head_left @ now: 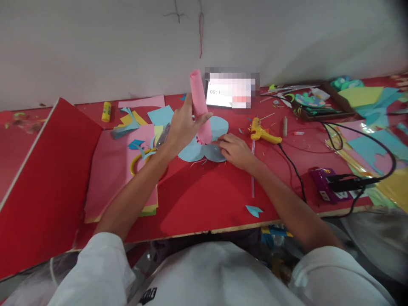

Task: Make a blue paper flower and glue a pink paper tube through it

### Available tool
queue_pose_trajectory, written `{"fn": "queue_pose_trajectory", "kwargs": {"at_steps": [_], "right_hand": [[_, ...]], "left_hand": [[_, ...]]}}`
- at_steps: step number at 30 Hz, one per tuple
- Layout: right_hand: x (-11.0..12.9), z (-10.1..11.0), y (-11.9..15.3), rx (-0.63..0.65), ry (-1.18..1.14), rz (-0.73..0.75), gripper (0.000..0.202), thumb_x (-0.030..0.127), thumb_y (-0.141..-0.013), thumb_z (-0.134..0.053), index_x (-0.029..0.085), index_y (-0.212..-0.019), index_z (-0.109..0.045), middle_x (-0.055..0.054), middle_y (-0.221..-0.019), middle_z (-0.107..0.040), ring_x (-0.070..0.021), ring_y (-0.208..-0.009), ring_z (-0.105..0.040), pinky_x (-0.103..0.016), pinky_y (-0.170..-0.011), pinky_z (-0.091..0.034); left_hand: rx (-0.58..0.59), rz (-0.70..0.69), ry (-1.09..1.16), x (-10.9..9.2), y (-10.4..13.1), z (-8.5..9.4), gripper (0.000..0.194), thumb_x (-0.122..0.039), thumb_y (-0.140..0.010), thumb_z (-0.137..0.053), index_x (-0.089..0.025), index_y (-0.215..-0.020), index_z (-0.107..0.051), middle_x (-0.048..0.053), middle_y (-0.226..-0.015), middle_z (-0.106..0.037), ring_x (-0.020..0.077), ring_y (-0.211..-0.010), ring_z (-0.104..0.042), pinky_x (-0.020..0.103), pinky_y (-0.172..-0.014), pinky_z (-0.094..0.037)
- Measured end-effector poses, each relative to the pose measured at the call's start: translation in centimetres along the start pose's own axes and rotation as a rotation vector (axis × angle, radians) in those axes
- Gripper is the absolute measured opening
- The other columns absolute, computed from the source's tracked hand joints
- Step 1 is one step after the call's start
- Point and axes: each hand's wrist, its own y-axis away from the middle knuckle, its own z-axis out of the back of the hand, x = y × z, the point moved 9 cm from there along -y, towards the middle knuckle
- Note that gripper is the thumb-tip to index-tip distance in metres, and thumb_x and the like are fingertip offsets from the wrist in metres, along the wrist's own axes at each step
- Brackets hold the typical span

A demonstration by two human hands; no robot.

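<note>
A pink paper tube (199,95) stands tilted on a light blue paper shape (191,152) with rounded lobes. My left hand (183,125) is wrapped round the tube from the left, thumb across its front. My right hand (234,149) lies at the right side of the blue shape, its fingertips near the tube's fringed lower end. Its fingers are bent and close together, and whatever may be between them is too small to make out. Right of it is a yellow glue gun (263,132) with a cord.
A lit screen (219,91) leans at the wall. Left are a glue stick (106,112), paper sheets (111,170), yellow-handled scissors (135,165) and a red board (54,170). Right are a purple box (330,185) with cables and a tray (341,102) of scraps.
</note>
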Motion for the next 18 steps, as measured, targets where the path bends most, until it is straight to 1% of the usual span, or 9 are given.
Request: {"fn": "queue_pose_trajectory", "kwargs": {"at_steps": [2,6,9,14,16,18], "right_hand": [[-0.1,-0.6,0.0,0.043,0.012,0.009,0.046,0.01,-0.101,-0.047,0.025,-0.129,-0.08,-0.012,-0.118,-0.074,-0.0296,-0.107,-0.065,-0.044,-0.098,-0.054],[-0.3,-0.9,0.1,0.052,0.012,0.01,0.05,0.009,-0.101,-0.046,0.026,-0.133,-0.08,-0.012,-0.119,-0.074,-0.0295,-0.109,-0.064,-0.044,-0.098,-0.054],[-0.4,-1.2,0.1,0.066,0.034,0.012,0.052,0.007,-0.099,-0.047,0.026,-0.135,-0.08,-0.012,-0.119,-0.073,-0.029,-0.108,-0.064,-0.044,-0.098,-0.053],[-0.3,-1.6,0.1,0.084,0.071,0.02,0.052,0.006,-0.098,-0.047,0.025,-0.133,-0.081,-0.013,-0.118,-0.072,-0.0291,-0.107,-0.064,-0.045,-0.099,-0.052],[-0.2,-1.4,0.1,0.068,0.06,0.02,0.052,0.006,-0.098,-0.047,0.024,-0.133,-0.081,-0.013,-0.119,-0.073,-0.0296,-0.107,-0.064,-0.045,-0.098,-0.053],[0.0,-0.7,0.1,0.024,0.024,0.013,0.051,0.007,-0.099,-0.046,0.025,-0.134,-0.079,-0.012,-0.117,-0.073,-0.0296,-0.107,-0.065,-0.045,-0.098,-0.054]], "left_hand": [[-0.023,0.004,-0.015,0.5,-0.2,0.2,0.046,-0.054,-0.097,-0.074,-0.027,-0.132,-0.058,0.009,-0.112,-0.074,0.0282,-0.112,-0.075,0.043,-0.094,-0.064],[-0.051,0.027,-0.032,1.4,-0.3,0.5,0.05,-0.054,-0.094,-0.077,-0.025,-0.131,-0.058,0.009,-0.109,-0.074,0.0263,-0.102,-0.075,0.045,-0.092,-0.064],[-0.056,0.031,-0.05,1.7,-0.3,0.5,0.051,-0.054,-0.093,-0.079,-0.023,-0.129,-0.059,0.008,-0.105,-0.075,0.0251,-0.097,-0.076,0.045,-0.092,-0.064],[-0.018,0.017,-0.06,1.6,-0.3,0.1,0.054,-0.057,-0.091,-0.08,-0.023,-0.128,-0.06,0.008,-0.105,-0.075,0.0254,-0.097,-0.076,0.044,-0.092,-0.064],[-0.012,0.015,-0.066,1.4,-0.4,0.2,0.055,-0.059,-0.09,-0.08,-0.023,-0.127,-0.06,0.009,-0.106,-0.075,0.0268,-0.1,-0.076,0.045,-0.093,-0.064],[-0.008,0.009,-0.054,0.9,-0.3,0.4,0.056,-0.061,-0.091,-0.079,-0.024,-0.129,-0.059,0.01,-0.11,-0.075,0.029,-0.107,-0.075,0.045,-0.094,-0.063]]}}
